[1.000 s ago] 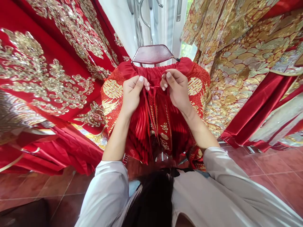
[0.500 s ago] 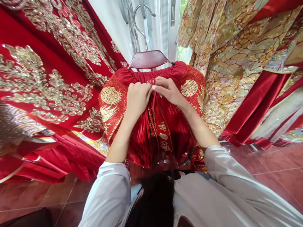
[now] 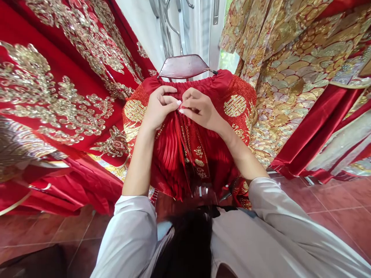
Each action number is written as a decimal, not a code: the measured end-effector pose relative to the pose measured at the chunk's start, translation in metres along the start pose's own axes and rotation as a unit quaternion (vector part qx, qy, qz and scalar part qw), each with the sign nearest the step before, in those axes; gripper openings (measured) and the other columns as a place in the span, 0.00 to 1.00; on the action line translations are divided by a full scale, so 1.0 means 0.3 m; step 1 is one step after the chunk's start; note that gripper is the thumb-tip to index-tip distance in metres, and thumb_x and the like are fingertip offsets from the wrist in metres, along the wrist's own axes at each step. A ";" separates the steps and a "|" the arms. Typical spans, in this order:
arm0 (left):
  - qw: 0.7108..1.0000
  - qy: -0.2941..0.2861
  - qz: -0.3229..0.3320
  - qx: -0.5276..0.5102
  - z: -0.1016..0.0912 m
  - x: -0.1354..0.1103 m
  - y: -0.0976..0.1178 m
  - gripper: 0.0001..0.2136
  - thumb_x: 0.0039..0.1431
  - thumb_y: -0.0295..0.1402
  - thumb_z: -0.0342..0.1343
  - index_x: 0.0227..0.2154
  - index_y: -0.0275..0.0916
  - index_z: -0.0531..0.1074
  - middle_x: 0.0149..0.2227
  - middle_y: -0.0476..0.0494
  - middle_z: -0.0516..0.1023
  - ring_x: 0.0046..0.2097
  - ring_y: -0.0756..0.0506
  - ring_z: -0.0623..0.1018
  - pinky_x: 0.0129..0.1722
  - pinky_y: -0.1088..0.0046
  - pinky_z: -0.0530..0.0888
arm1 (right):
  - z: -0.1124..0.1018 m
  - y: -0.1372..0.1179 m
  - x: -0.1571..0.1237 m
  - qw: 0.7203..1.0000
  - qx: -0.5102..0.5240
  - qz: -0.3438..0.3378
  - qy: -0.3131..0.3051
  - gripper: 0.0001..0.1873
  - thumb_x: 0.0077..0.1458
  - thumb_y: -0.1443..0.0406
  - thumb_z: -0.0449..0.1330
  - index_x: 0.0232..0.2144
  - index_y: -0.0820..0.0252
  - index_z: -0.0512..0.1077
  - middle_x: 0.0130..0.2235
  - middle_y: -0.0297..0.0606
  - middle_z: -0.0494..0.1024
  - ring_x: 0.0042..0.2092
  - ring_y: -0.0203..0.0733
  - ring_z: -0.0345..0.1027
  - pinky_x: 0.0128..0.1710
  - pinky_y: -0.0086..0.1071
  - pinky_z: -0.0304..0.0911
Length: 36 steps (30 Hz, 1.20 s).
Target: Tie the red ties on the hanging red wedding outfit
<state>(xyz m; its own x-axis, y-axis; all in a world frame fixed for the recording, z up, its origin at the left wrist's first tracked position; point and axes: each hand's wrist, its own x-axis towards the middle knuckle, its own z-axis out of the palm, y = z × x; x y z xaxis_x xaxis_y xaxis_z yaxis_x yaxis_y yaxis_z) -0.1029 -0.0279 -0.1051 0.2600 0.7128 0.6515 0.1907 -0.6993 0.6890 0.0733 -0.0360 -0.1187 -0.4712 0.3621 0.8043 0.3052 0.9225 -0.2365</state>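
A red pleated skirt (image 3: pixel 170 143) with gold embroidery hangs by its gathered waistband from a hanger (image 3: pixel 184 66) with a metal hook. At the front of the waist, my left hand (image 3: pixel 161 105) pinches a thin red drawstring, thumb and fingertips together. My right hand (image 3: pixel 199 108) meets it from the right, its thumb and fingers also closed on the red cord. The fingertips of both hands nearly touch, and most of the cord between them is hidden. Round gold emblems (image 3: pixel 235 105) show on the side panels.
Red gowns with silver beadwork (image 3: pixel 84 112) hang close on the left. Gold scale-patterned garments (image 3: pixel 290 73) hang on the right. A metal door frame (image 3: pixel 213 34) stands behind the hanger. Reddish tiles (image 3: pixel 333 200) cover the floor.
A small red loop at my fingertips no longer shows. My left hand has turned so its thumb side faces up, and both hands sit slightly lower on the waistband.
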 end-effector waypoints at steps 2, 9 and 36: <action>0.999 0.039 0.012 0.022 0.015 -0.010 0.003 0.13 0.50 0.38 0.63 0.35 0.41 0.67 0.28 0.47 0.75 0.28 0.49 0.76 0.30 0.72 0.72 | -0.007 -0.016 -0.009 0.996 -0.093 -0.012 -0.009 0.16 0.64 0.59 0.48 0.30 0.61 0.69 0.41 0.39 0.67 0.41 0.34 0.62 0.46 0.32 0.64; 0.968 0.162 0.088 0.169 0.093 -0.057 0.048 0.09 0.54 0.39 0.59 0.31 0.42 0.67 0.30 0.47 0.74 0.33 0.48 0.76 0.34 0.71 0.72 | 0.046 0.035 -0.057 0.972 -0.227 -0.001 0.053 0.15 0.66 0.65 0.43 0.42 0.60 0.69 0.46 0.42 0.67 0.48 0.39 0.61 0.52 0.38 0.61; 0.939 0.089 0.153 0.294 0.133 -0.051 -0.013 0.14 0.55 0.28 0.54 0.46 0.41 0.69 0.41 0.42 0.75 0.44 0.44 0.72 0.48 0.66 0.68 | 0.105 0.115 -0.050 0.979 -0.023 0.071 0.188 0.14 0.61 0.63 0.51 0.41 0.60 0.75 0.39 0.39 0.76 0.41 0.36 0.70 0.47 0.33 0.65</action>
<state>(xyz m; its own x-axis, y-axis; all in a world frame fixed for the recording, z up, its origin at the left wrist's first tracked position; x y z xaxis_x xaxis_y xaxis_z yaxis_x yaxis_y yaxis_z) -0.0698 -0.0382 -0.1303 0.2344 0.4351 0.8693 0.6366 -0.7445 0.2010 0.0648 -0.0053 -0.1561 -0.0860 0.4041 0.9106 0.3874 0.8557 -0.3431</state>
